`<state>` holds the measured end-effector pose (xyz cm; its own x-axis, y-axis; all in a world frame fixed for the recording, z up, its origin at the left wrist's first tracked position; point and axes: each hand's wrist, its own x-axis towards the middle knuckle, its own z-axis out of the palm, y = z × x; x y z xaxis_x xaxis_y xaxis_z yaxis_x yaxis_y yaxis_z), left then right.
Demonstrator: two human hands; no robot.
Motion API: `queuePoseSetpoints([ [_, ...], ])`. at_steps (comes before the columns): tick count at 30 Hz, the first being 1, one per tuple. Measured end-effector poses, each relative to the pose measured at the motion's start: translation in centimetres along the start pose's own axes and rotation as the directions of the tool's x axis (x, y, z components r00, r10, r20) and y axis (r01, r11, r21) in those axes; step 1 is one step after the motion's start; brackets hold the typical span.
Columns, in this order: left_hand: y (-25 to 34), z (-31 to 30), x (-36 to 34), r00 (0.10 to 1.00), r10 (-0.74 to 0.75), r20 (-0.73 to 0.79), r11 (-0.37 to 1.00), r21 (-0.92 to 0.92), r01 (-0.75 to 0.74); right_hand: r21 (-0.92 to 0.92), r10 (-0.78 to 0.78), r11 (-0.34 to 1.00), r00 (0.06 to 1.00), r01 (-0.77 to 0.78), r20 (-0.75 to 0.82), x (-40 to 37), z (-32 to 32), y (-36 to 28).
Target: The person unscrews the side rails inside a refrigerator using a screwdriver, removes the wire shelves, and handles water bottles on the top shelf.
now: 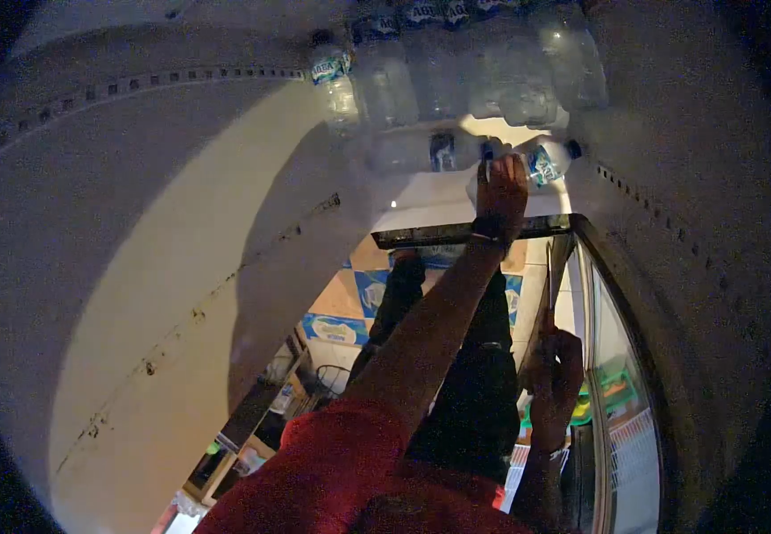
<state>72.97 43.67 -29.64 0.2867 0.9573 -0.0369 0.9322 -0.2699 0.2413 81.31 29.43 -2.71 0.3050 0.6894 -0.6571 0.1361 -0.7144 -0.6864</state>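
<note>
From where I stand, the left hand (pixel 503 191) is at full reach, fingers laid over a water bottle (pixel 544 164) that lies on its side just past the fingertips on the white shelf (pixel 421 203). In this gloom I can't tell whether the grip closes round it. More bottles (pixel 456 71) stand beyond the hand. The right hand (pixel 554 378), nearer the body, is clenched on the glass door (pixel 621 374). I'd take the bottle round its middle so it can't roll.
</note>
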Motion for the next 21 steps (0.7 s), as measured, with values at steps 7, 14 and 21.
queuePoseSetpoints([
  [7, -1.5, -0.7, -2.5, 0.995, -0.003, 0.099, 0.999, -0.052, 0.008, -0.002, 0.087, 0.996, 0.986, -0.087, 0.141, 3.9, 3.2, -8.3],
  [14, -3.3, -1.2, -4.3, 0.998, -0.056, 0.017, 0.997, -0.056, 0.057, -0.223, -0.464, 0.833, 0.859, 0.506, 0.217, 10.5, 7.8, -16.2],
  [21, -6.8, -8.3, -3.9, 0.948, -0.315, 0.055, 0.832, -0.465, 0.303, -0.500, -0.581, 0.453, 0.670, 0.738, 0.463, 22.9, 18.1, -20.6],
])
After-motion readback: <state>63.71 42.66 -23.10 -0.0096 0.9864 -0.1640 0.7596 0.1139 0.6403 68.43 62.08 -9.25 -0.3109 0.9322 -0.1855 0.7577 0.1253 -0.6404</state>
